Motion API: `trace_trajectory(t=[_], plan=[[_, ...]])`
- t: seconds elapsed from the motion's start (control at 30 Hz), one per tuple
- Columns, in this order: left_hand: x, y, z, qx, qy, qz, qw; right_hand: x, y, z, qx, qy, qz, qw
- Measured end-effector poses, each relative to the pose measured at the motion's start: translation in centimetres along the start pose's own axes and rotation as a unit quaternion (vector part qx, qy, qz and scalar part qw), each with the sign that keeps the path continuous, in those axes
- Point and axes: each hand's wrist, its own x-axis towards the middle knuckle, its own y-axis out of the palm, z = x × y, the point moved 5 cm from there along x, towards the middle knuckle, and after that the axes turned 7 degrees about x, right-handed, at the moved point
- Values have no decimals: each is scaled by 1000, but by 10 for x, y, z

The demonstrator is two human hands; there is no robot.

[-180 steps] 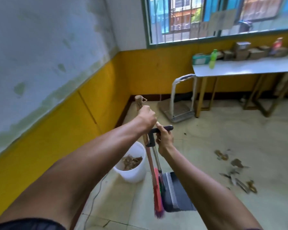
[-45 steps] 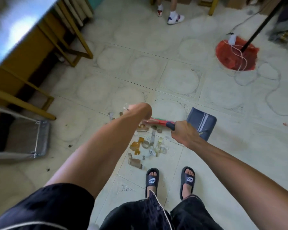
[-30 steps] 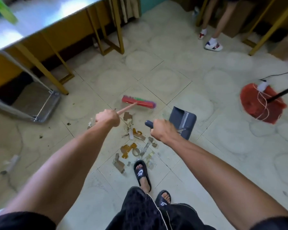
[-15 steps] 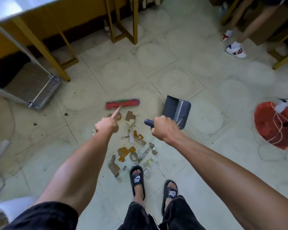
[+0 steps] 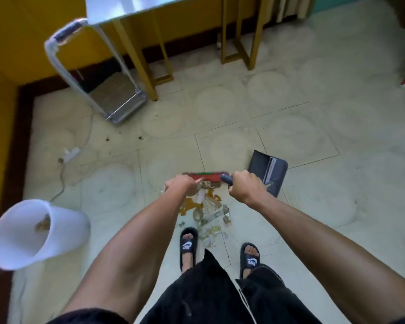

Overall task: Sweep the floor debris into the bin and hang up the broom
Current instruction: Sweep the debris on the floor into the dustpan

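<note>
Broom [image 5: 207, 177] head lies crosswise on the floor beyond the debris [image 5: 204, 206], handle running back into the fisted left hand [image 5: 181, 185]; right hand [image 5: 246, 187] clenches the dustpan [image 5: 268, 169] handle.

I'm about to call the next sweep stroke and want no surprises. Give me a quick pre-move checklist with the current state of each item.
1. Left hand gripping the broom handle: ok.
2. Right hand gripping the dustpan handle: ok.
3. Broom head sits on the far side of the debris, placed to pull it toward the feet: ok.
4. Dustpan in the sweep path: not ok, it lies to the right of the pile, beside the broom head.
5. Sandals clear of the debris: not ok, scraps lie right at the toes.
6. Bin within reach, at the left: ok; some scraps already inside.
</note>
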Motion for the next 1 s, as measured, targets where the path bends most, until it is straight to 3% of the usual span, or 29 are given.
trace_trajectory(t=[0.23,0.43,0.63,0.87,1.0], plan=[[-44,10,25,-76,-109,20,991,-31,-18,-34,27,-34,6,999],[-69,26,64,-119,-141,25,982,-49,-15,-28,-9,-55,28,998],[-80,50,82,-102,-155,-40,982,-70,-1,-23,-41,-69,32,996],[-80,136,84,-244,-212,4,946,-87,15,-34,-67,-76,20,995],[-87,182,76,-248,-203,37,947,-93,23,-49,-74,-81,41,993]])
